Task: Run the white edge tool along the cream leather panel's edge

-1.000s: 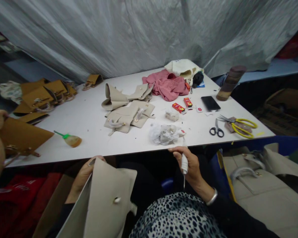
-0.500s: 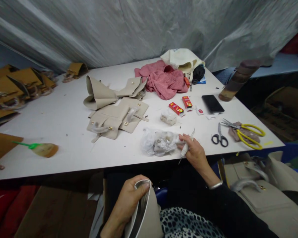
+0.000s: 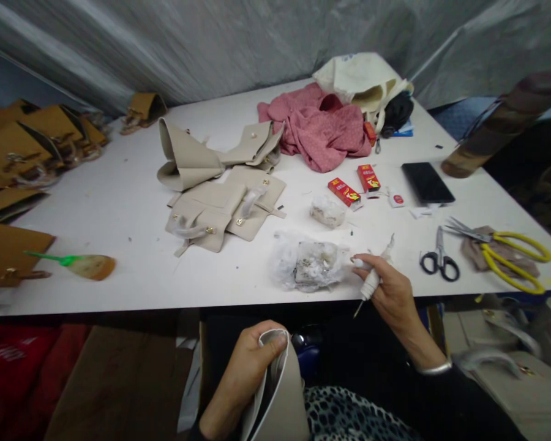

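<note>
My left hand (image 3: 248, 370) is closed on the rim of a beige leather bag piece (image 3: 282, 392), thumb inside its white-edged opening, below the table's front edge. My right hand (image 3: 392, 294) is closed around an awl-like tool (image 3: 371, 285) with a white-wrapped handle, its thin metal tip pointing down. A small white wad (image 3: 359, 263) shows between the thumb and fingertips. Just left of that hand, a smudged block in crumpled clear plastic (image 3: 314, 263) lies on the table. Behind it sits a smaller whitish lump (image 3: 327, 212).
Beige bag parts (image 3: 211, 214) and a pink cloth (image 3: 316, 125) lie on the white table (image 3: 133, 257). To the right are black scissors (image 3: 439, 260), yellow-handled shears (image 3: 509, 251), a phone (image 3: 427, 182) and a bottle (image 3: 500, 128). A green-tipped glue bottle (image 3: 89, 267) and brown bags (image 3: 41, 141) are left.
My right hand has drawn away from the plastic-wrapped block to the right, with the white wad now at its fingertips. My left hand keeps its hold. The view has shifted slightly.
</note>
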Demonstrator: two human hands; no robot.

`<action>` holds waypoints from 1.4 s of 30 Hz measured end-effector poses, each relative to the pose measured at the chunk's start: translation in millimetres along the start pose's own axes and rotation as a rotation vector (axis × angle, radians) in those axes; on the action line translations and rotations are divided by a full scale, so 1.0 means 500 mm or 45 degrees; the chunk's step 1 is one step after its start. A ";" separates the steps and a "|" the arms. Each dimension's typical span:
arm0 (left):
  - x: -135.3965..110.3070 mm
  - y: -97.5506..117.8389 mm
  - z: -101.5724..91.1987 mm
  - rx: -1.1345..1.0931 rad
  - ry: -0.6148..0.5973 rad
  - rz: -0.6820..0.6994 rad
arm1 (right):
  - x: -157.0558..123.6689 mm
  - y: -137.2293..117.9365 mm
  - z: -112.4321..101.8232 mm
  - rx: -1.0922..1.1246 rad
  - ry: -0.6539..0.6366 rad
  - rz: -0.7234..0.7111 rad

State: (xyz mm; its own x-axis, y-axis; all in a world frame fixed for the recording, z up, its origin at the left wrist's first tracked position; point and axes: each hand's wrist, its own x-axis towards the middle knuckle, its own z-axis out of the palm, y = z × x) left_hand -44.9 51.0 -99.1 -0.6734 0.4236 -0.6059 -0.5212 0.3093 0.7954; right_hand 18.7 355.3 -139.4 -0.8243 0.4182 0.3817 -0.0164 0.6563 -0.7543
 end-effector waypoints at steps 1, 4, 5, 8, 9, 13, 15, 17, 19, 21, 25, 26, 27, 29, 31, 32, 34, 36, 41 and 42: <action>0.001 0.000 -0.001 -0.001 0.004 -0.002 | 0.000 -0.012 -0.006 0.017 -0.019 -0.021; 0.004 0.001 -0.005 0.009 -0.004 0.011 | 0.003 -0.049 -0.018 -0.011 -0.083 -0.130; 0.005 0.001 -0.006 0.016 -0.011 0.015 | 0.005 -0.059 -0.019 -0.039 -0.095 -0.166; 0.006 0.001 -0.010 0.028 -0.021 0.029 | 0.011 -0.082 -0.018 -0.105 -0.113 -0.257; 0.006 0.000 -0.012 0.026 -0.020 0.030 | 0.013 -0.087 -0.017 -0.118 -0.121 -0.282; 0.007 -0.003 -0.018 -0.001 -0.016 0.028 | 0.015 -0.094 -0.012 -0.163 -0.161 -0.329; 0.007 -0.005 -0.021 -0.022 -0.023 0.017 | 0.015 -0.096 -0.010 -0.178 -0.178 -0.339; 0.008 -0.006 -0.024 -0.033 -0.029 0.014 | 0.015 -0.097 -0.009 -0.198 -0.190 -0.343; 0.008 -0.007 -0.026 -0.035 -0.031 0.021 | 0.015 -0.099 -0.008 -0.230 -0.204 -0.339; 0.008 -0.009 -0.028 -0.036 -0.032 0.025 | 0.015 -0.098 -0.006 -0.268 -0.212 -0.346; 0.008 -0.014 -0.031 -0.035 -0.031 0.029 | 0.014 -0.097 -0.004 -0.356 -0.198 -0.419; 0.008 -0.015 -0.031 -0.041 -0.034 0.026 | 0.014 -0.098 -0.005 -0.381 -0.191 -0.446; 0.009 -0.016 -0.031 -0.051 -0.039 0.019 | 0.015 -0.100 -0.005 -0.408 -0.189 -0.473; 0.009 -0.020 -0.033 -0.074 -0.047 0.004 | 0.016 -0.105 -0.007 -0.462 -0.208 -0.520; 0.009 -0.022 -0.034 -0.080 -0.050 -0.002 | 0.019 -0.112 -0.009 -0.514 -0.237 -0.551; 0.009 -0.023 -0.034 -0.076 -0.044 -0.002 | 0.021 -0.115 -0.009 -0.534 -0.249 -0.560; 0.009 -0.023 -0.035 -0.063 -0.028 0.000 | 0.023 -0.120 -0.011 -0.559 -0.257 -0.578; 0.008 -0.022 -0.035 -0.061 -0.022 0.001 | 0.025 -0.123 -0.011 -0.571 -0.257 -0.588; 0.007 -0.018 -0.033 -0.050 -0.007 0.013 | 0.025 -0.123 -0.008 -0.551 -0.227 -0.587; 0.007 -0.018 -0.034 -0.043 -0.001 0.019 | 0.024 -0.123 -0.007 -0.543 -0.221 -0.586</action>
State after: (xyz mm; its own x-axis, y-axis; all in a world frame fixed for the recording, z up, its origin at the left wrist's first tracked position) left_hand -51.3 35.3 -108.6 -0.6809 0.4287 -0.5938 -0.5283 0.2741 0.8036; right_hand 11.7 322.2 -86.4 -0.8665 -0.0494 0.4968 -0.1931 0.9508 -0.2422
